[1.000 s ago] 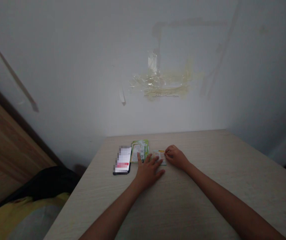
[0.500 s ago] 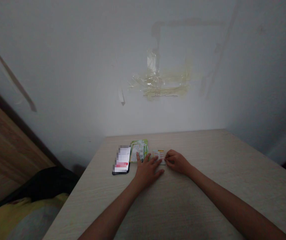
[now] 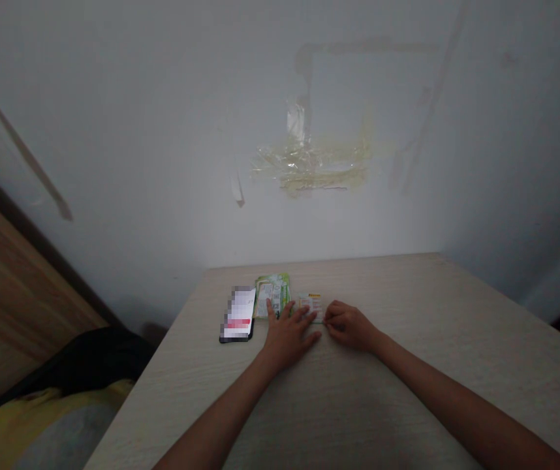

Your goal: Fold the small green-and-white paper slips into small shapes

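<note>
My left hand (image 3: 287,336) lies on the table with its fingers spread. Its fingertips rest on the near part of a small flat white printed packet (image 3: 313,300) with a yellow strip and red print. One finger reaches over the near edge of a green-and-white printed packet (image 3: 271,295) to the left. My right hand (image 3: 351,328) is closed in a pinch at the small packet's lower right corner; whatever lies between thumb and finger is too small to make out.
A phone (image 3: 239,313) with a lit screen lies left of the green packet. The pale wooden table (image 3: 397,281) meets a wall (image 3: 162,130) with torn tape on it. Yellow and grey cloth (image 3: 55,424) is at the lower left, beside a wooden panel (image 3: 0,287).
My right hand has slid slightly toward me along the small packet's right edge, still pinched. My left hand and the packets stay almost where they were.
</note>
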Tool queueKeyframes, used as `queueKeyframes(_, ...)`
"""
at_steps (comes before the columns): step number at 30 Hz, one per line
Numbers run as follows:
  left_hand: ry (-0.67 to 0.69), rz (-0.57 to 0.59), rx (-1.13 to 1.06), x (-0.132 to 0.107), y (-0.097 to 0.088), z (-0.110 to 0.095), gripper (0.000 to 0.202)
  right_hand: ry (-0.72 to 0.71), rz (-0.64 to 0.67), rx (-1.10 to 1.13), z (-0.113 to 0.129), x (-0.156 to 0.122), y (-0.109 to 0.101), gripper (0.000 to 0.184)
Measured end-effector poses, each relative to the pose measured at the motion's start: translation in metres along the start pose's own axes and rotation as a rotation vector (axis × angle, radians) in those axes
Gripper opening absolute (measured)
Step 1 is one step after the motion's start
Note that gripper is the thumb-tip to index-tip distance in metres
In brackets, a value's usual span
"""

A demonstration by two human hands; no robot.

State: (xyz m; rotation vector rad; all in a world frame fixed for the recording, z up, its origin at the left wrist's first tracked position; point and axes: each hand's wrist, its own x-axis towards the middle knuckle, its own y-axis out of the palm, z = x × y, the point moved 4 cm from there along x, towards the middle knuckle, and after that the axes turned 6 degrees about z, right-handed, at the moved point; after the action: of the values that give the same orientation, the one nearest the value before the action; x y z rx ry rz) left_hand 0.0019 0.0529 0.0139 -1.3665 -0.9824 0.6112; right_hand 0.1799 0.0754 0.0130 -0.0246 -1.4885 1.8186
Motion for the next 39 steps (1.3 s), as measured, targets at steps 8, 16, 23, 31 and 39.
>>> queueKeyframes(8,-0.011,0.017,-0.035,0.0,0.0,0.0,0.048,0.005,0.02,0.016,0.004,-0.001,-0.004,0.017)
queueKeyframes(16,-0.013,0.03,0.023,-0.001,0.001,0.0,0.047,0.127,-0.03,0.062,-0.005,-0.003,-0.004,0.018)
queueKeyframes(23,0.001,0.008,-0.013,-0.001,0.003,0.002,0.047,0.154,-0.025,0.007,-0.009,-0.003,-0.001,0.017)
queueKeyframes(31,0.005,0.025,-0.015,-0.001,0.004,0.003,0.047,0.18,-0.041,-0.147,-0.01,0.001,0.0,0.016)
queueKeyframes(39,0.008,0.035,0.013,0.0,0.003,0.002,0.047,0.232,-0.024,-0.269,-0.017,0.01,0.002,0.019)
